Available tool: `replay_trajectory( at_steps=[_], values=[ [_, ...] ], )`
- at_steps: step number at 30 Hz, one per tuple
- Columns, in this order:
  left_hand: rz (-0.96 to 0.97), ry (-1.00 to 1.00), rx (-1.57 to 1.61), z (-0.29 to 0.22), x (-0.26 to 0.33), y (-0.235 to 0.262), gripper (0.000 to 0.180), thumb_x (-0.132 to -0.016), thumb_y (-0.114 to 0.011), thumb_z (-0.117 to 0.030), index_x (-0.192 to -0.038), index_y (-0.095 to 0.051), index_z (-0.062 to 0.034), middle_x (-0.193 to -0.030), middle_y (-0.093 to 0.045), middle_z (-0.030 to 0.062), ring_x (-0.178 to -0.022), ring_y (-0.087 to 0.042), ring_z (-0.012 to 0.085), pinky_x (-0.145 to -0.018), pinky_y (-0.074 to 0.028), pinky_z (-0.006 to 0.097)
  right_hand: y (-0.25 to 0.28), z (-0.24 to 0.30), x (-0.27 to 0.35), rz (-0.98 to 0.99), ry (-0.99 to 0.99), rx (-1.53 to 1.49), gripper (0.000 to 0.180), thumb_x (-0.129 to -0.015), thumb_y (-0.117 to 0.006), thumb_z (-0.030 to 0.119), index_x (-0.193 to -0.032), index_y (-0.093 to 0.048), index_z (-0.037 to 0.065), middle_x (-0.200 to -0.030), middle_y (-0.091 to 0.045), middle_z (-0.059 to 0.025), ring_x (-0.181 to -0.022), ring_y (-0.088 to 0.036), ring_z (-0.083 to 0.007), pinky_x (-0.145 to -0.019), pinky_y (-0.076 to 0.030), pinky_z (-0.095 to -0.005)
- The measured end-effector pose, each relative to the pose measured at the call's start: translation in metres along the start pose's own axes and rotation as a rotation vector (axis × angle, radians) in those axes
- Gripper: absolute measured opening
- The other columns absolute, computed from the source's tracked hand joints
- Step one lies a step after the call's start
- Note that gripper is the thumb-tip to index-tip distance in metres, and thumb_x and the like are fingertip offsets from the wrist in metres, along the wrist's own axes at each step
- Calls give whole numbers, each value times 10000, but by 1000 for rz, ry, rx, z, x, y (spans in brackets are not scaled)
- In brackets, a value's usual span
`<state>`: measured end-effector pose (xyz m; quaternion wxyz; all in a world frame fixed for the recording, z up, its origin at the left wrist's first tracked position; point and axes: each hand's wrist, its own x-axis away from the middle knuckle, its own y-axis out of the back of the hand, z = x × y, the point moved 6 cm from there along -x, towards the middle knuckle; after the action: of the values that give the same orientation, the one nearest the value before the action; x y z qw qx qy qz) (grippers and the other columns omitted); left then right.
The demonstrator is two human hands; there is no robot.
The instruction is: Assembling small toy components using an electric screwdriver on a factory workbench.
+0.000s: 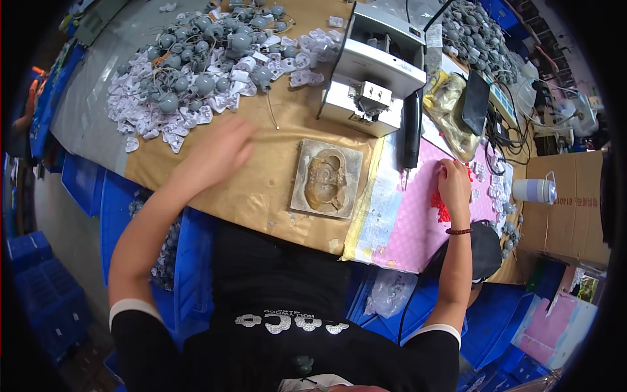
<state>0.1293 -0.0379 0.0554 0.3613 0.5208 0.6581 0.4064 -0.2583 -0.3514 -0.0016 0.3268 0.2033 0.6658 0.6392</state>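
Brown workbench (274,176); square mould tray (326,178) holds cast shape; hands elsewhere.

Both bare forearms rise from the lower edge, out of short black sleeves with white cuffs. The left arm runs up and to the right from the shoulder at lower left, bent only slightly at the elbow, and stretches out over the near part of the table. The left hand (219,151) is blurred, palm down, fingers loosely spread; whether it grips anything cannot be told. The right arm rises almost straight from the lower right, elbow low, wrist crossing the table's near edge toward its right end. A dark beaded band circles that wrist. The right hand (454,184) lies palm down, fingers curled, tips pressed downward.
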Motion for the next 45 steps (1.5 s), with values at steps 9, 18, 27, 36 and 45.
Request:
replay_trajectory(
  at_steps=[9,18,27,36,45],
  values=[
    [-385,-145,-328,-6,-126,-44,294,-808,-637,-65,-1101,-629,-67,-940,-601,118,-917,-603,309,-749,-507,421,-2,0,4,30,13,-62,162,-854,-576,11,-976,-682,9,-917,-647,-192,-941,-601,-386,-835,-492,-464],
    [-28,-118,47,-28,70,-42,370,-796,-666,9,-1162,-632,-32,-950,-567,142,-873,-589,332,-756,-493,433,0,-4,2,8,29,-27,144,-855,-563,-9,-942,-677,5,-897,-644,-189,-890,-603,-385,-818,-485,-463],
    [140,-234,-10,-15,53,-29,325,-785,-725,-93,-1094,-629,-62,-1009,-589,124,-936,-608,320,-788,-517,406,5,-7,6,-5,-320,-1081,154,-952,-586,-32,-1080,-671,-17,-922,-697,-82,-845,-679,-162,-765,-549,-286],
    [4,-169,378,-93,-14,-56,278,-775,-760,-134,-1015,-630,-77,-982,-593,93,-967,-581,317,-803,-494,410,29,124,9,168,-234,-1390,110,-941,-652,-16,-1050,-645,-23,-976,-686,-73,-835,-691,-154,-734,-578,-275],
    [-77,-8,219,-97,-31,-71,415,-732,-767,-130,-1115,-608,-108,-1067,-538,95,-1051,-531,318,-868,-472,417,43,239,-2,-186,577,-819,189,-770,-777,-4,-922,-680,52,-875,-675,-83,-763,-641,-248,-668,-513,-349]
  ],
)
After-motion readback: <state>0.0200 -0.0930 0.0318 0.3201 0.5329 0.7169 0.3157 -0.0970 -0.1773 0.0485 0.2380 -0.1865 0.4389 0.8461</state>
